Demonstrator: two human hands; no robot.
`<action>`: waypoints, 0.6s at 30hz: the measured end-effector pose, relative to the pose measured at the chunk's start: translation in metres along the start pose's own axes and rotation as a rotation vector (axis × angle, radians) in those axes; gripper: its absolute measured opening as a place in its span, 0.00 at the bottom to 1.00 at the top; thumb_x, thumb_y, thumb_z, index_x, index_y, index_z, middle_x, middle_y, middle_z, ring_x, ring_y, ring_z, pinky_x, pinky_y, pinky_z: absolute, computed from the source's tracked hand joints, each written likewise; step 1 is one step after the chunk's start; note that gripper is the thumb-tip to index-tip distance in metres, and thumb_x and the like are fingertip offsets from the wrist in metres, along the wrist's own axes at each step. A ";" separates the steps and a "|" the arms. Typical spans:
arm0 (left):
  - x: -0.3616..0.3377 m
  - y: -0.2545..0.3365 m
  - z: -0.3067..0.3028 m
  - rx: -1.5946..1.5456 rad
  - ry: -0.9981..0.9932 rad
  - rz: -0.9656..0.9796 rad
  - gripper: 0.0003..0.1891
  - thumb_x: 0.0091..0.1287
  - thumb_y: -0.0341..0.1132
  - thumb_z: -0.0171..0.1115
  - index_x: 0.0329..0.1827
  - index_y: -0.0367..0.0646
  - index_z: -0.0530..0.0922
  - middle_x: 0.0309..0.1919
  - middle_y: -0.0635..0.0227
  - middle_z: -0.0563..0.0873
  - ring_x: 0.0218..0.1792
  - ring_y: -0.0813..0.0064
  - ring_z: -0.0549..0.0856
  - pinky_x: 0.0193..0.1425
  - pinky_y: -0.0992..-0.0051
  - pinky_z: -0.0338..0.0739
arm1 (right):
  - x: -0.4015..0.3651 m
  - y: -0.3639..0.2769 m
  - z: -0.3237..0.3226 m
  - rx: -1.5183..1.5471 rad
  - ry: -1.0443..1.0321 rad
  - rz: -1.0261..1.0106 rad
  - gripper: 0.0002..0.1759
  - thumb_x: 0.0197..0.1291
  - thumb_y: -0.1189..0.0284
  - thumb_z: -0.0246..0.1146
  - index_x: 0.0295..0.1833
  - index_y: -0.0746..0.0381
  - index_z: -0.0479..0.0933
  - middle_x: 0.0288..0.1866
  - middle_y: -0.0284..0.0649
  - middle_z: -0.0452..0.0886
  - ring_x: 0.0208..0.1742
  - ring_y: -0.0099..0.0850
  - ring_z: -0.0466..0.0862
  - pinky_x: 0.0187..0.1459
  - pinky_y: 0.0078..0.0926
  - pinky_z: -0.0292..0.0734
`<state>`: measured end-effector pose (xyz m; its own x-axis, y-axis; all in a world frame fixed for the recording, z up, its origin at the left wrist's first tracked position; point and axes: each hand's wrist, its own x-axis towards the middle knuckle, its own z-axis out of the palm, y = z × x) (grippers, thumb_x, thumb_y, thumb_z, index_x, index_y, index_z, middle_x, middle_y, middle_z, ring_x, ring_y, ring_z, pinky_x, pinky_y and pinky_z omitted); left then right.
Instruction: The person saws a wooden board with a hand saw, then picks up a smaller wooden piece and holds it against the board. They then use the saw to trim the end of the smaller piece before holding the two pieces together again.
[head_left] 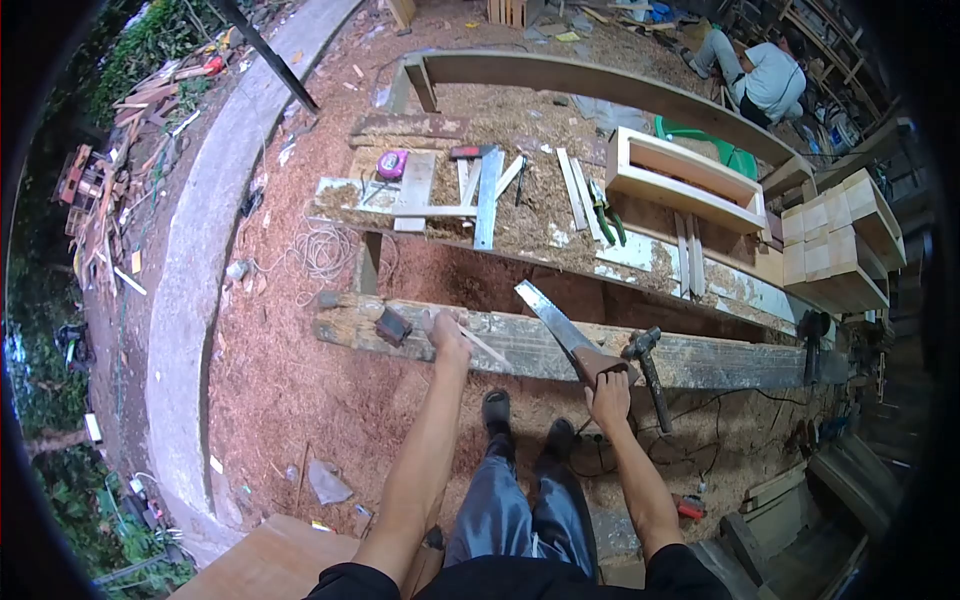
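My right hand [609, 398] is wrapped round the brown handle of a hand saw [556, 322], whose blade points up and left over the weathered beam [500, 337]. At the beam's left part, my left hand [447, 336] is closed on a thin wooden strip [483, 345], which slants down to the right. A small dark block [393, 326] sits just left of that hand. Right of the saw, a hammer [650, 372] lies with its head on the beam and its handle hanging over the near edge.
Beyond the beam, a sawdust-covered bench [545, 215] holds a metal square [487, 200], a pink tape measure [391, 165], green-handled pliers [607, 222] and a wooden box frame [690, 185]. Stacked wooden boxes [835, 245] stand at the right. A person [772, 82] crouches at the back right.
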<state>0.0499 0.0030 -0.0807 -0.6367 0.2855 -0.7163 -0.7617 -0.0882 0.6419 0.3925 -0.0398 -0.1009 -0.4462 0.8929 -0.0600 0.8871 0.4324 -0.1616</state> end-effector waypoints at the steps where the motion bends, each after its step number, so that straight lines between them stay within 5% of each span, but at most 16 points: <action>1: 0.001 0.005 -0.001 0.058 -0.046 0.026 0.34 0.60 0.25 0.55 0.71 0.47 0.55 0.33 0.65 0.75 0.26 0.76 0.73 0.25 0.76 0.70 | 0.002 -0.007 -0.008 -0.029 -0.027 0.045 0.17 0.54 0.62 0.65 0.40 0.66 0.74 0.43 0.49 0.75 0.52 0.47 0.72 0.62 0.44 0.61; 5: -0.034 0.030 0.021 0.116 -0.023 0.112 0.30 0.64 0.27 0.57 0.71 0.49 0.61 0.27 0.71 0.72 0.24 0.79 0.71 0.24 0.77 0.67 | 0.010 -0.031 -0.032 -0.091 0.029 0.200 0.20 0.56 0.59 0.64 0.44 0.64 0.75 0.47 0.49 0.75 0.57 0.46 0.70 0.67 0.47 0.52; 7: -0.045 0.043 0.027 0.116 -0.082 0.111 0.30 0.65 0.28 0.57 0.71 0.50 0.60 0.30 0.71 0.72 0.25 0.79 0.71 0.23 0.77 0.67 | 0.018 -0.047 -0.053 -0.048 0.109 0.214 0.16 0.57 0.62 0.64 0.43 0.63 0.76 0.46 0.46 0.77 0.54 0.45 0.73 0.64 0.45 0.59; 9: -0.058 0.052 0.034 0.080 -0.140 0.078 0.31 0.63 0.24 0.56 0.71 0.49 0.60 0.34 0.68 0.74 0.26 0.78 0.72 0.24 0.78 0.68 | 0.029 -0.062 -0.069 0.588 0.199 0.130 0.13 0.59 0.69 0.64 0.46 0.65 0.78 0.42 0.46 0.81 0.42 0.39 0.81 0.48 0.38 0.75; 11: -0.054 0.051 0.036 0.087 -0.175 0.085 0.33 0.61 0.21 0.55 0.71 0.49 0.59 0.37 0.66 0.74 0.28 0.77 0.73 0.25 0.78 0.69 | 0.041 -0.101 -0.122 1.029 0.105 0.201 0.12 0.60 0.69 0.64 0.48 0.62 0.80 0.40 0.43 0.84 0.40 0.33 0.85 0.41 0.31 0.78; 18: -0.110 0.083 0.077 0.034 -0.144 0.089 0.42 0.49 0.14 0.53 0.71 0.50 0.58 0.47 0.62 0.74 0.41 0.70 0.76 0.31 0.75 0.74 | 0.065 -0.131 -0.172 1.561 -0.047 0.249 0.11 0.59 0.76 0.67 0.44 0.71 0.81 0.35 0.41 0.84 0.35 0.26 0.84 0.36 0.25 0.84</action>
<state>0.0663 0.0376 0.0722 -0.6756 0.4122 -0.6113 -0.6972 -0.0875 0.7115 0.2673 -0.0165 0.0862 -0.3436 0.9015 -0.2631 -0.0412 -0.2944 -0.9548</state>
